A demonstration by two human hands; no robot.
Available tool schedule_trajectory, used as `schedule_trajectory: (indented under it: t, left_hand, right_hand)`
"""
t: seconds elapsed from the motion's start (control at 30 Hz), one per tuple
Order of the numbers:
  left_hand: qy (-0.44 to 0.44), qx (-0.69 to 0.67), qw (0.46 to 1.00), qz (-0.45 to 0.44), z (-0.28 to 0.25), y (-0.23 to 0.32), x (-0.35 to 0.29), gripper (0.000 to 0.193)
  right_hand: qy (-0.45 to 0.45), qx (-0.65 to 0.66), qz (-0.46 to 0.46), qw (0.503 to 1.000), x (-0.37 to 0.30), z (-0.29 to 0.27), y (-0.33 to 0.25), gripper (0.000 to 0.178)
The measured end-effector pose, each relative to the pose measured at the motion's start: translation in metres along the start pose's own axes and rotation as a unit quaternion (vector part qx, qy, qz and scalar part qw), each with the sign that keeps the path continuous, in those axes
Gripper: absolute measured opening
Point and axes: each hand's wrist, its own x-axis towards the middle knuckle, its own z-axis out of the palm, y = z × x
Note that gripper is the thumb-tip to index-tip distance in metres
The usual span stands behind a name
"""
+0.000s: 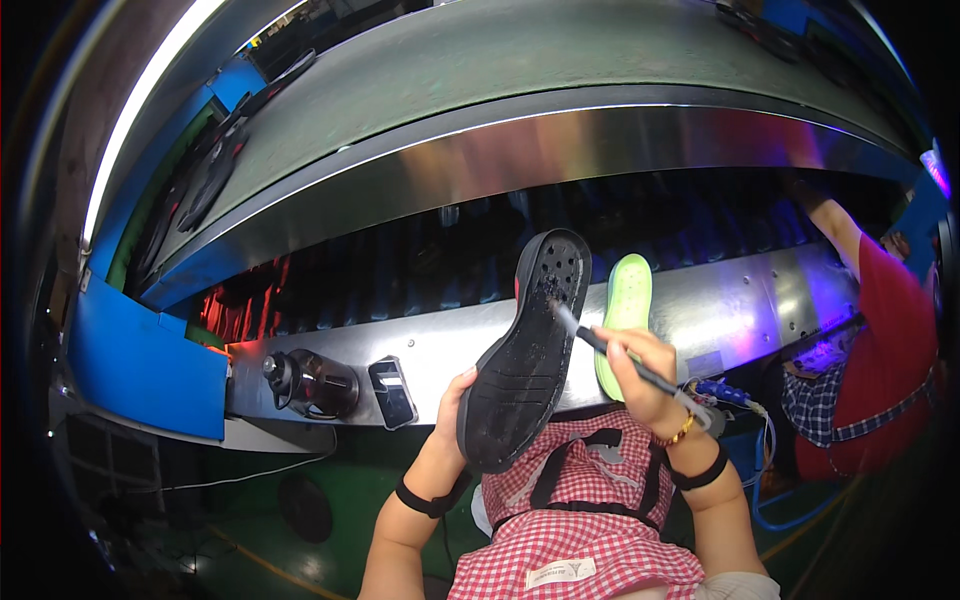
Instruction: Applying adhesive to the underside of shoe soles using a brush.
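My left hand [450, 410] grips a black shoe sole [515, 390] by its left edge and holds it tilted up, inner face toward me. Holes dot its narrow far end, and raised ribs cross the wider near part. A dark-handled brush [592, 340] is held in my right hand [648, 380], its pale tip against the sole's inner face just below the holes. Behind that hand, a lime-green shoe midsole [630, 300] rests on the metal ledge [700, 300], partly covered by my fingers.
A dark drink bottle [315, 385] and a phone [392, 392] lie on the ledge at left. Beyond runs a wide conveyor belt [560, 60] with dark soles [212, 175] at its left end. At right, a person in red [890, 350] reaches under the conveyor.
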Motion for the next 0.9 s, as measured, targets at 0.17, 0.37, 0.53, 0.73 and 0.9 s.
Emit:
schedule_trajectory:
  t: [0.17,0.37,0.53,0.73,0.9]
  left_hand:
    - [-0.039,-0.032,0.999,-0.012,0.002,-0.004,0.002,0.06]
    - [-0.014,0.025,1.0,0.011,-0.003,-0.007,0.004,0.06]
    - [-0.117,-0.035,0.992,0.027,-0.012,-0.004,0.012,0.061]
    - [-0.032,0.007,0.999,-0.023,-0.011,-0.003,0.002,0.063]
    - [0.006,0.082,0.996,-0.032,-0.006,-0.012,-0.004,0.07]
  right_hand:
    - [0.024,-0.084,-0.111,0.99,0.032,0.003,0.024,0.018]
    - [-0.022,-0.172,-0.203,0.964,-0.009,0.03,0.025,0.026]
    - [-0.088,-0.08,-0.235,0.965,-0.063,0.05,-0.005,0.026]
    - [-0.178,0.118,-0.072,0.974,-0.035,0.004,0.005,0.019]
    - [0.036,-0.073,-0.132,0.988,0.026,-0.011,0.022,0.019]
